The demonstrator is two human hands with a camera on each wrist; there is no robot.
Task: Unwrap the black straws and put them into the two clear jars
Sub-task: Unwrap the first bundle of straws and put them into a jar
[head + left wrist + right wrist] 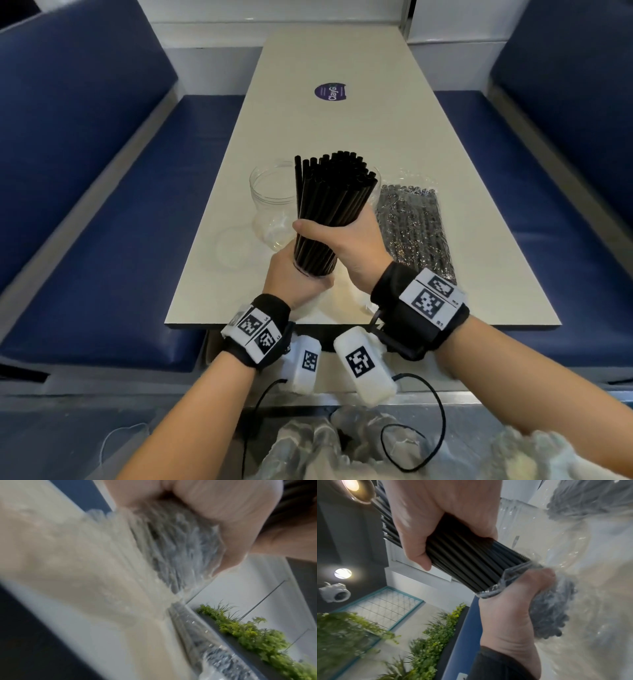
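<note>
Left hand point(294, 279) gripping clear wrapper point(503, 582) at bundle base; right hand point(346, 240) clasped above round black straws point(334, 192), matte, fanned; clear jar point(270, 192) just beyond left hand

The straws point(329, 205) in the right hand point(346, 246) are plain glossy black. The wrapper point(496, 591) round their lower end, in the left hand point(291, 281), is clear. Right of the grip, the packet point(414, 229) shows black speckled with silvery glints. Left of it, the jar point(270, 192) is clear. The table point(342, 120) is beige with a purple sticker point(330, 91); the benches point(102, 205) are navy.
</note>
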